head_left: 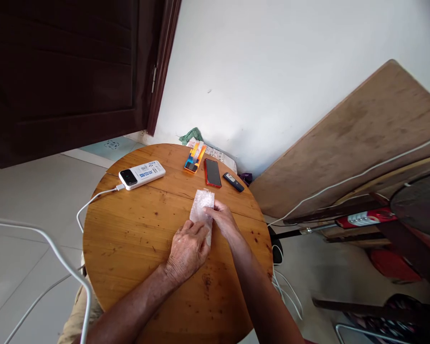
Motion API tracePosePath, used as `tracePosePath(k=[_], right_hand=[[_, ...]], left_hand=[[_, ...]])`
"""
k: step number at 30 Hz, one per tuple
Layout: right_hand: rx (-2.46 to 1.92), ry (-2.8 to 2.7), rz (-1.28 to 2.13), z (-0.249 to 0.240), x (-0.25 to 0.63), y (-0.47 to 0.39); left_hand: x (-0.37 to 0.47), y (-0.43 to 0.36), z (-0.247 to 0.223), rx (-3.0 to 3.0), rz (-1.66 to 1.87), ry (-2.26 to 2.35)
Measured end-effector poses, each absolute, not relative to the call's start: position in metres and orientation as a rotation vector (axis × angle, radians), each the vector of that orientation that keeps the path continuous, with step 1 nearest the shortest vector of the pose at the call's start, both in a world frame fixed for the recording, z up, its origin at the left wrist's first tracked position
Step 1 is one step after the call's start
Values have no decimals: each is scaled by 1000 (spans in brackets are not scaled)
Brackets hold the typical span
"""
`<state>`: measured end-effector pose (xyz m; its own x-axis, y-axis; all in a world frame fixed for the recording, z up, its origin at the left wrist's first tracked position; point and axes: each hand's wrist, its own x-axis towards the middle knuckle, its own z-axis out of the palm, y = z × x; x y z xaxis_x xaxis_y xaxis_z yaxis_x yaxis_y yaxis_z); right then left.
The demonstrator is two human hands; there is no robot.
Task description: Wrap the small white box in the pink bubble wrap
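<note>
A strip of pale, translucent bubble wrap (201, 199), folded into a flat oblong, lies at the middle of the round wooden table (136, 253). My left hand (189, 244) is closed over its lower left part, fingers curled and pressing on it. At its right edge, my right hand (222, 216) grips the wrap with the thumb on top and the other fingers partly hidden. Whether anything is inside the wrap, I cannot tell. Just beyond it lies a red-edged smartphone (212, 173), with a small dark handheld device (233, 182) to its right.
A white power bank (143, 174) with a plugged-in white cable (103, 192) sits at the left. An orange and blue package (195, 157) rests near the far edge. A wooden board (351, 129) leans on the wall at right, beside a fan (421, 203).
</note>
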<state>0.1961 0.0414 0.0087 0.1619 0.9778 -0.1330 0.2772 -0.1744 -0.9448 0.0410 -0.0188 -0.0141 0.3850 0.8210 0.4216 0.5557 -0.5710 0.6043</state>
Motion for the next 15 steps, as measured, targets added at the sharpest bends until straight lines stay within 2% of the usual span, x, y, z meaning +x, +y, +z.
tracePosePath(k=[8,15], right_hand=[[-1480,-1346,951,16,193,-3],[-1431,-1700,660,17,193,-41]], left_hand=[[39,-20,-20,2183,1063,1258],[35,-21,-28,1974,1127,1381]])
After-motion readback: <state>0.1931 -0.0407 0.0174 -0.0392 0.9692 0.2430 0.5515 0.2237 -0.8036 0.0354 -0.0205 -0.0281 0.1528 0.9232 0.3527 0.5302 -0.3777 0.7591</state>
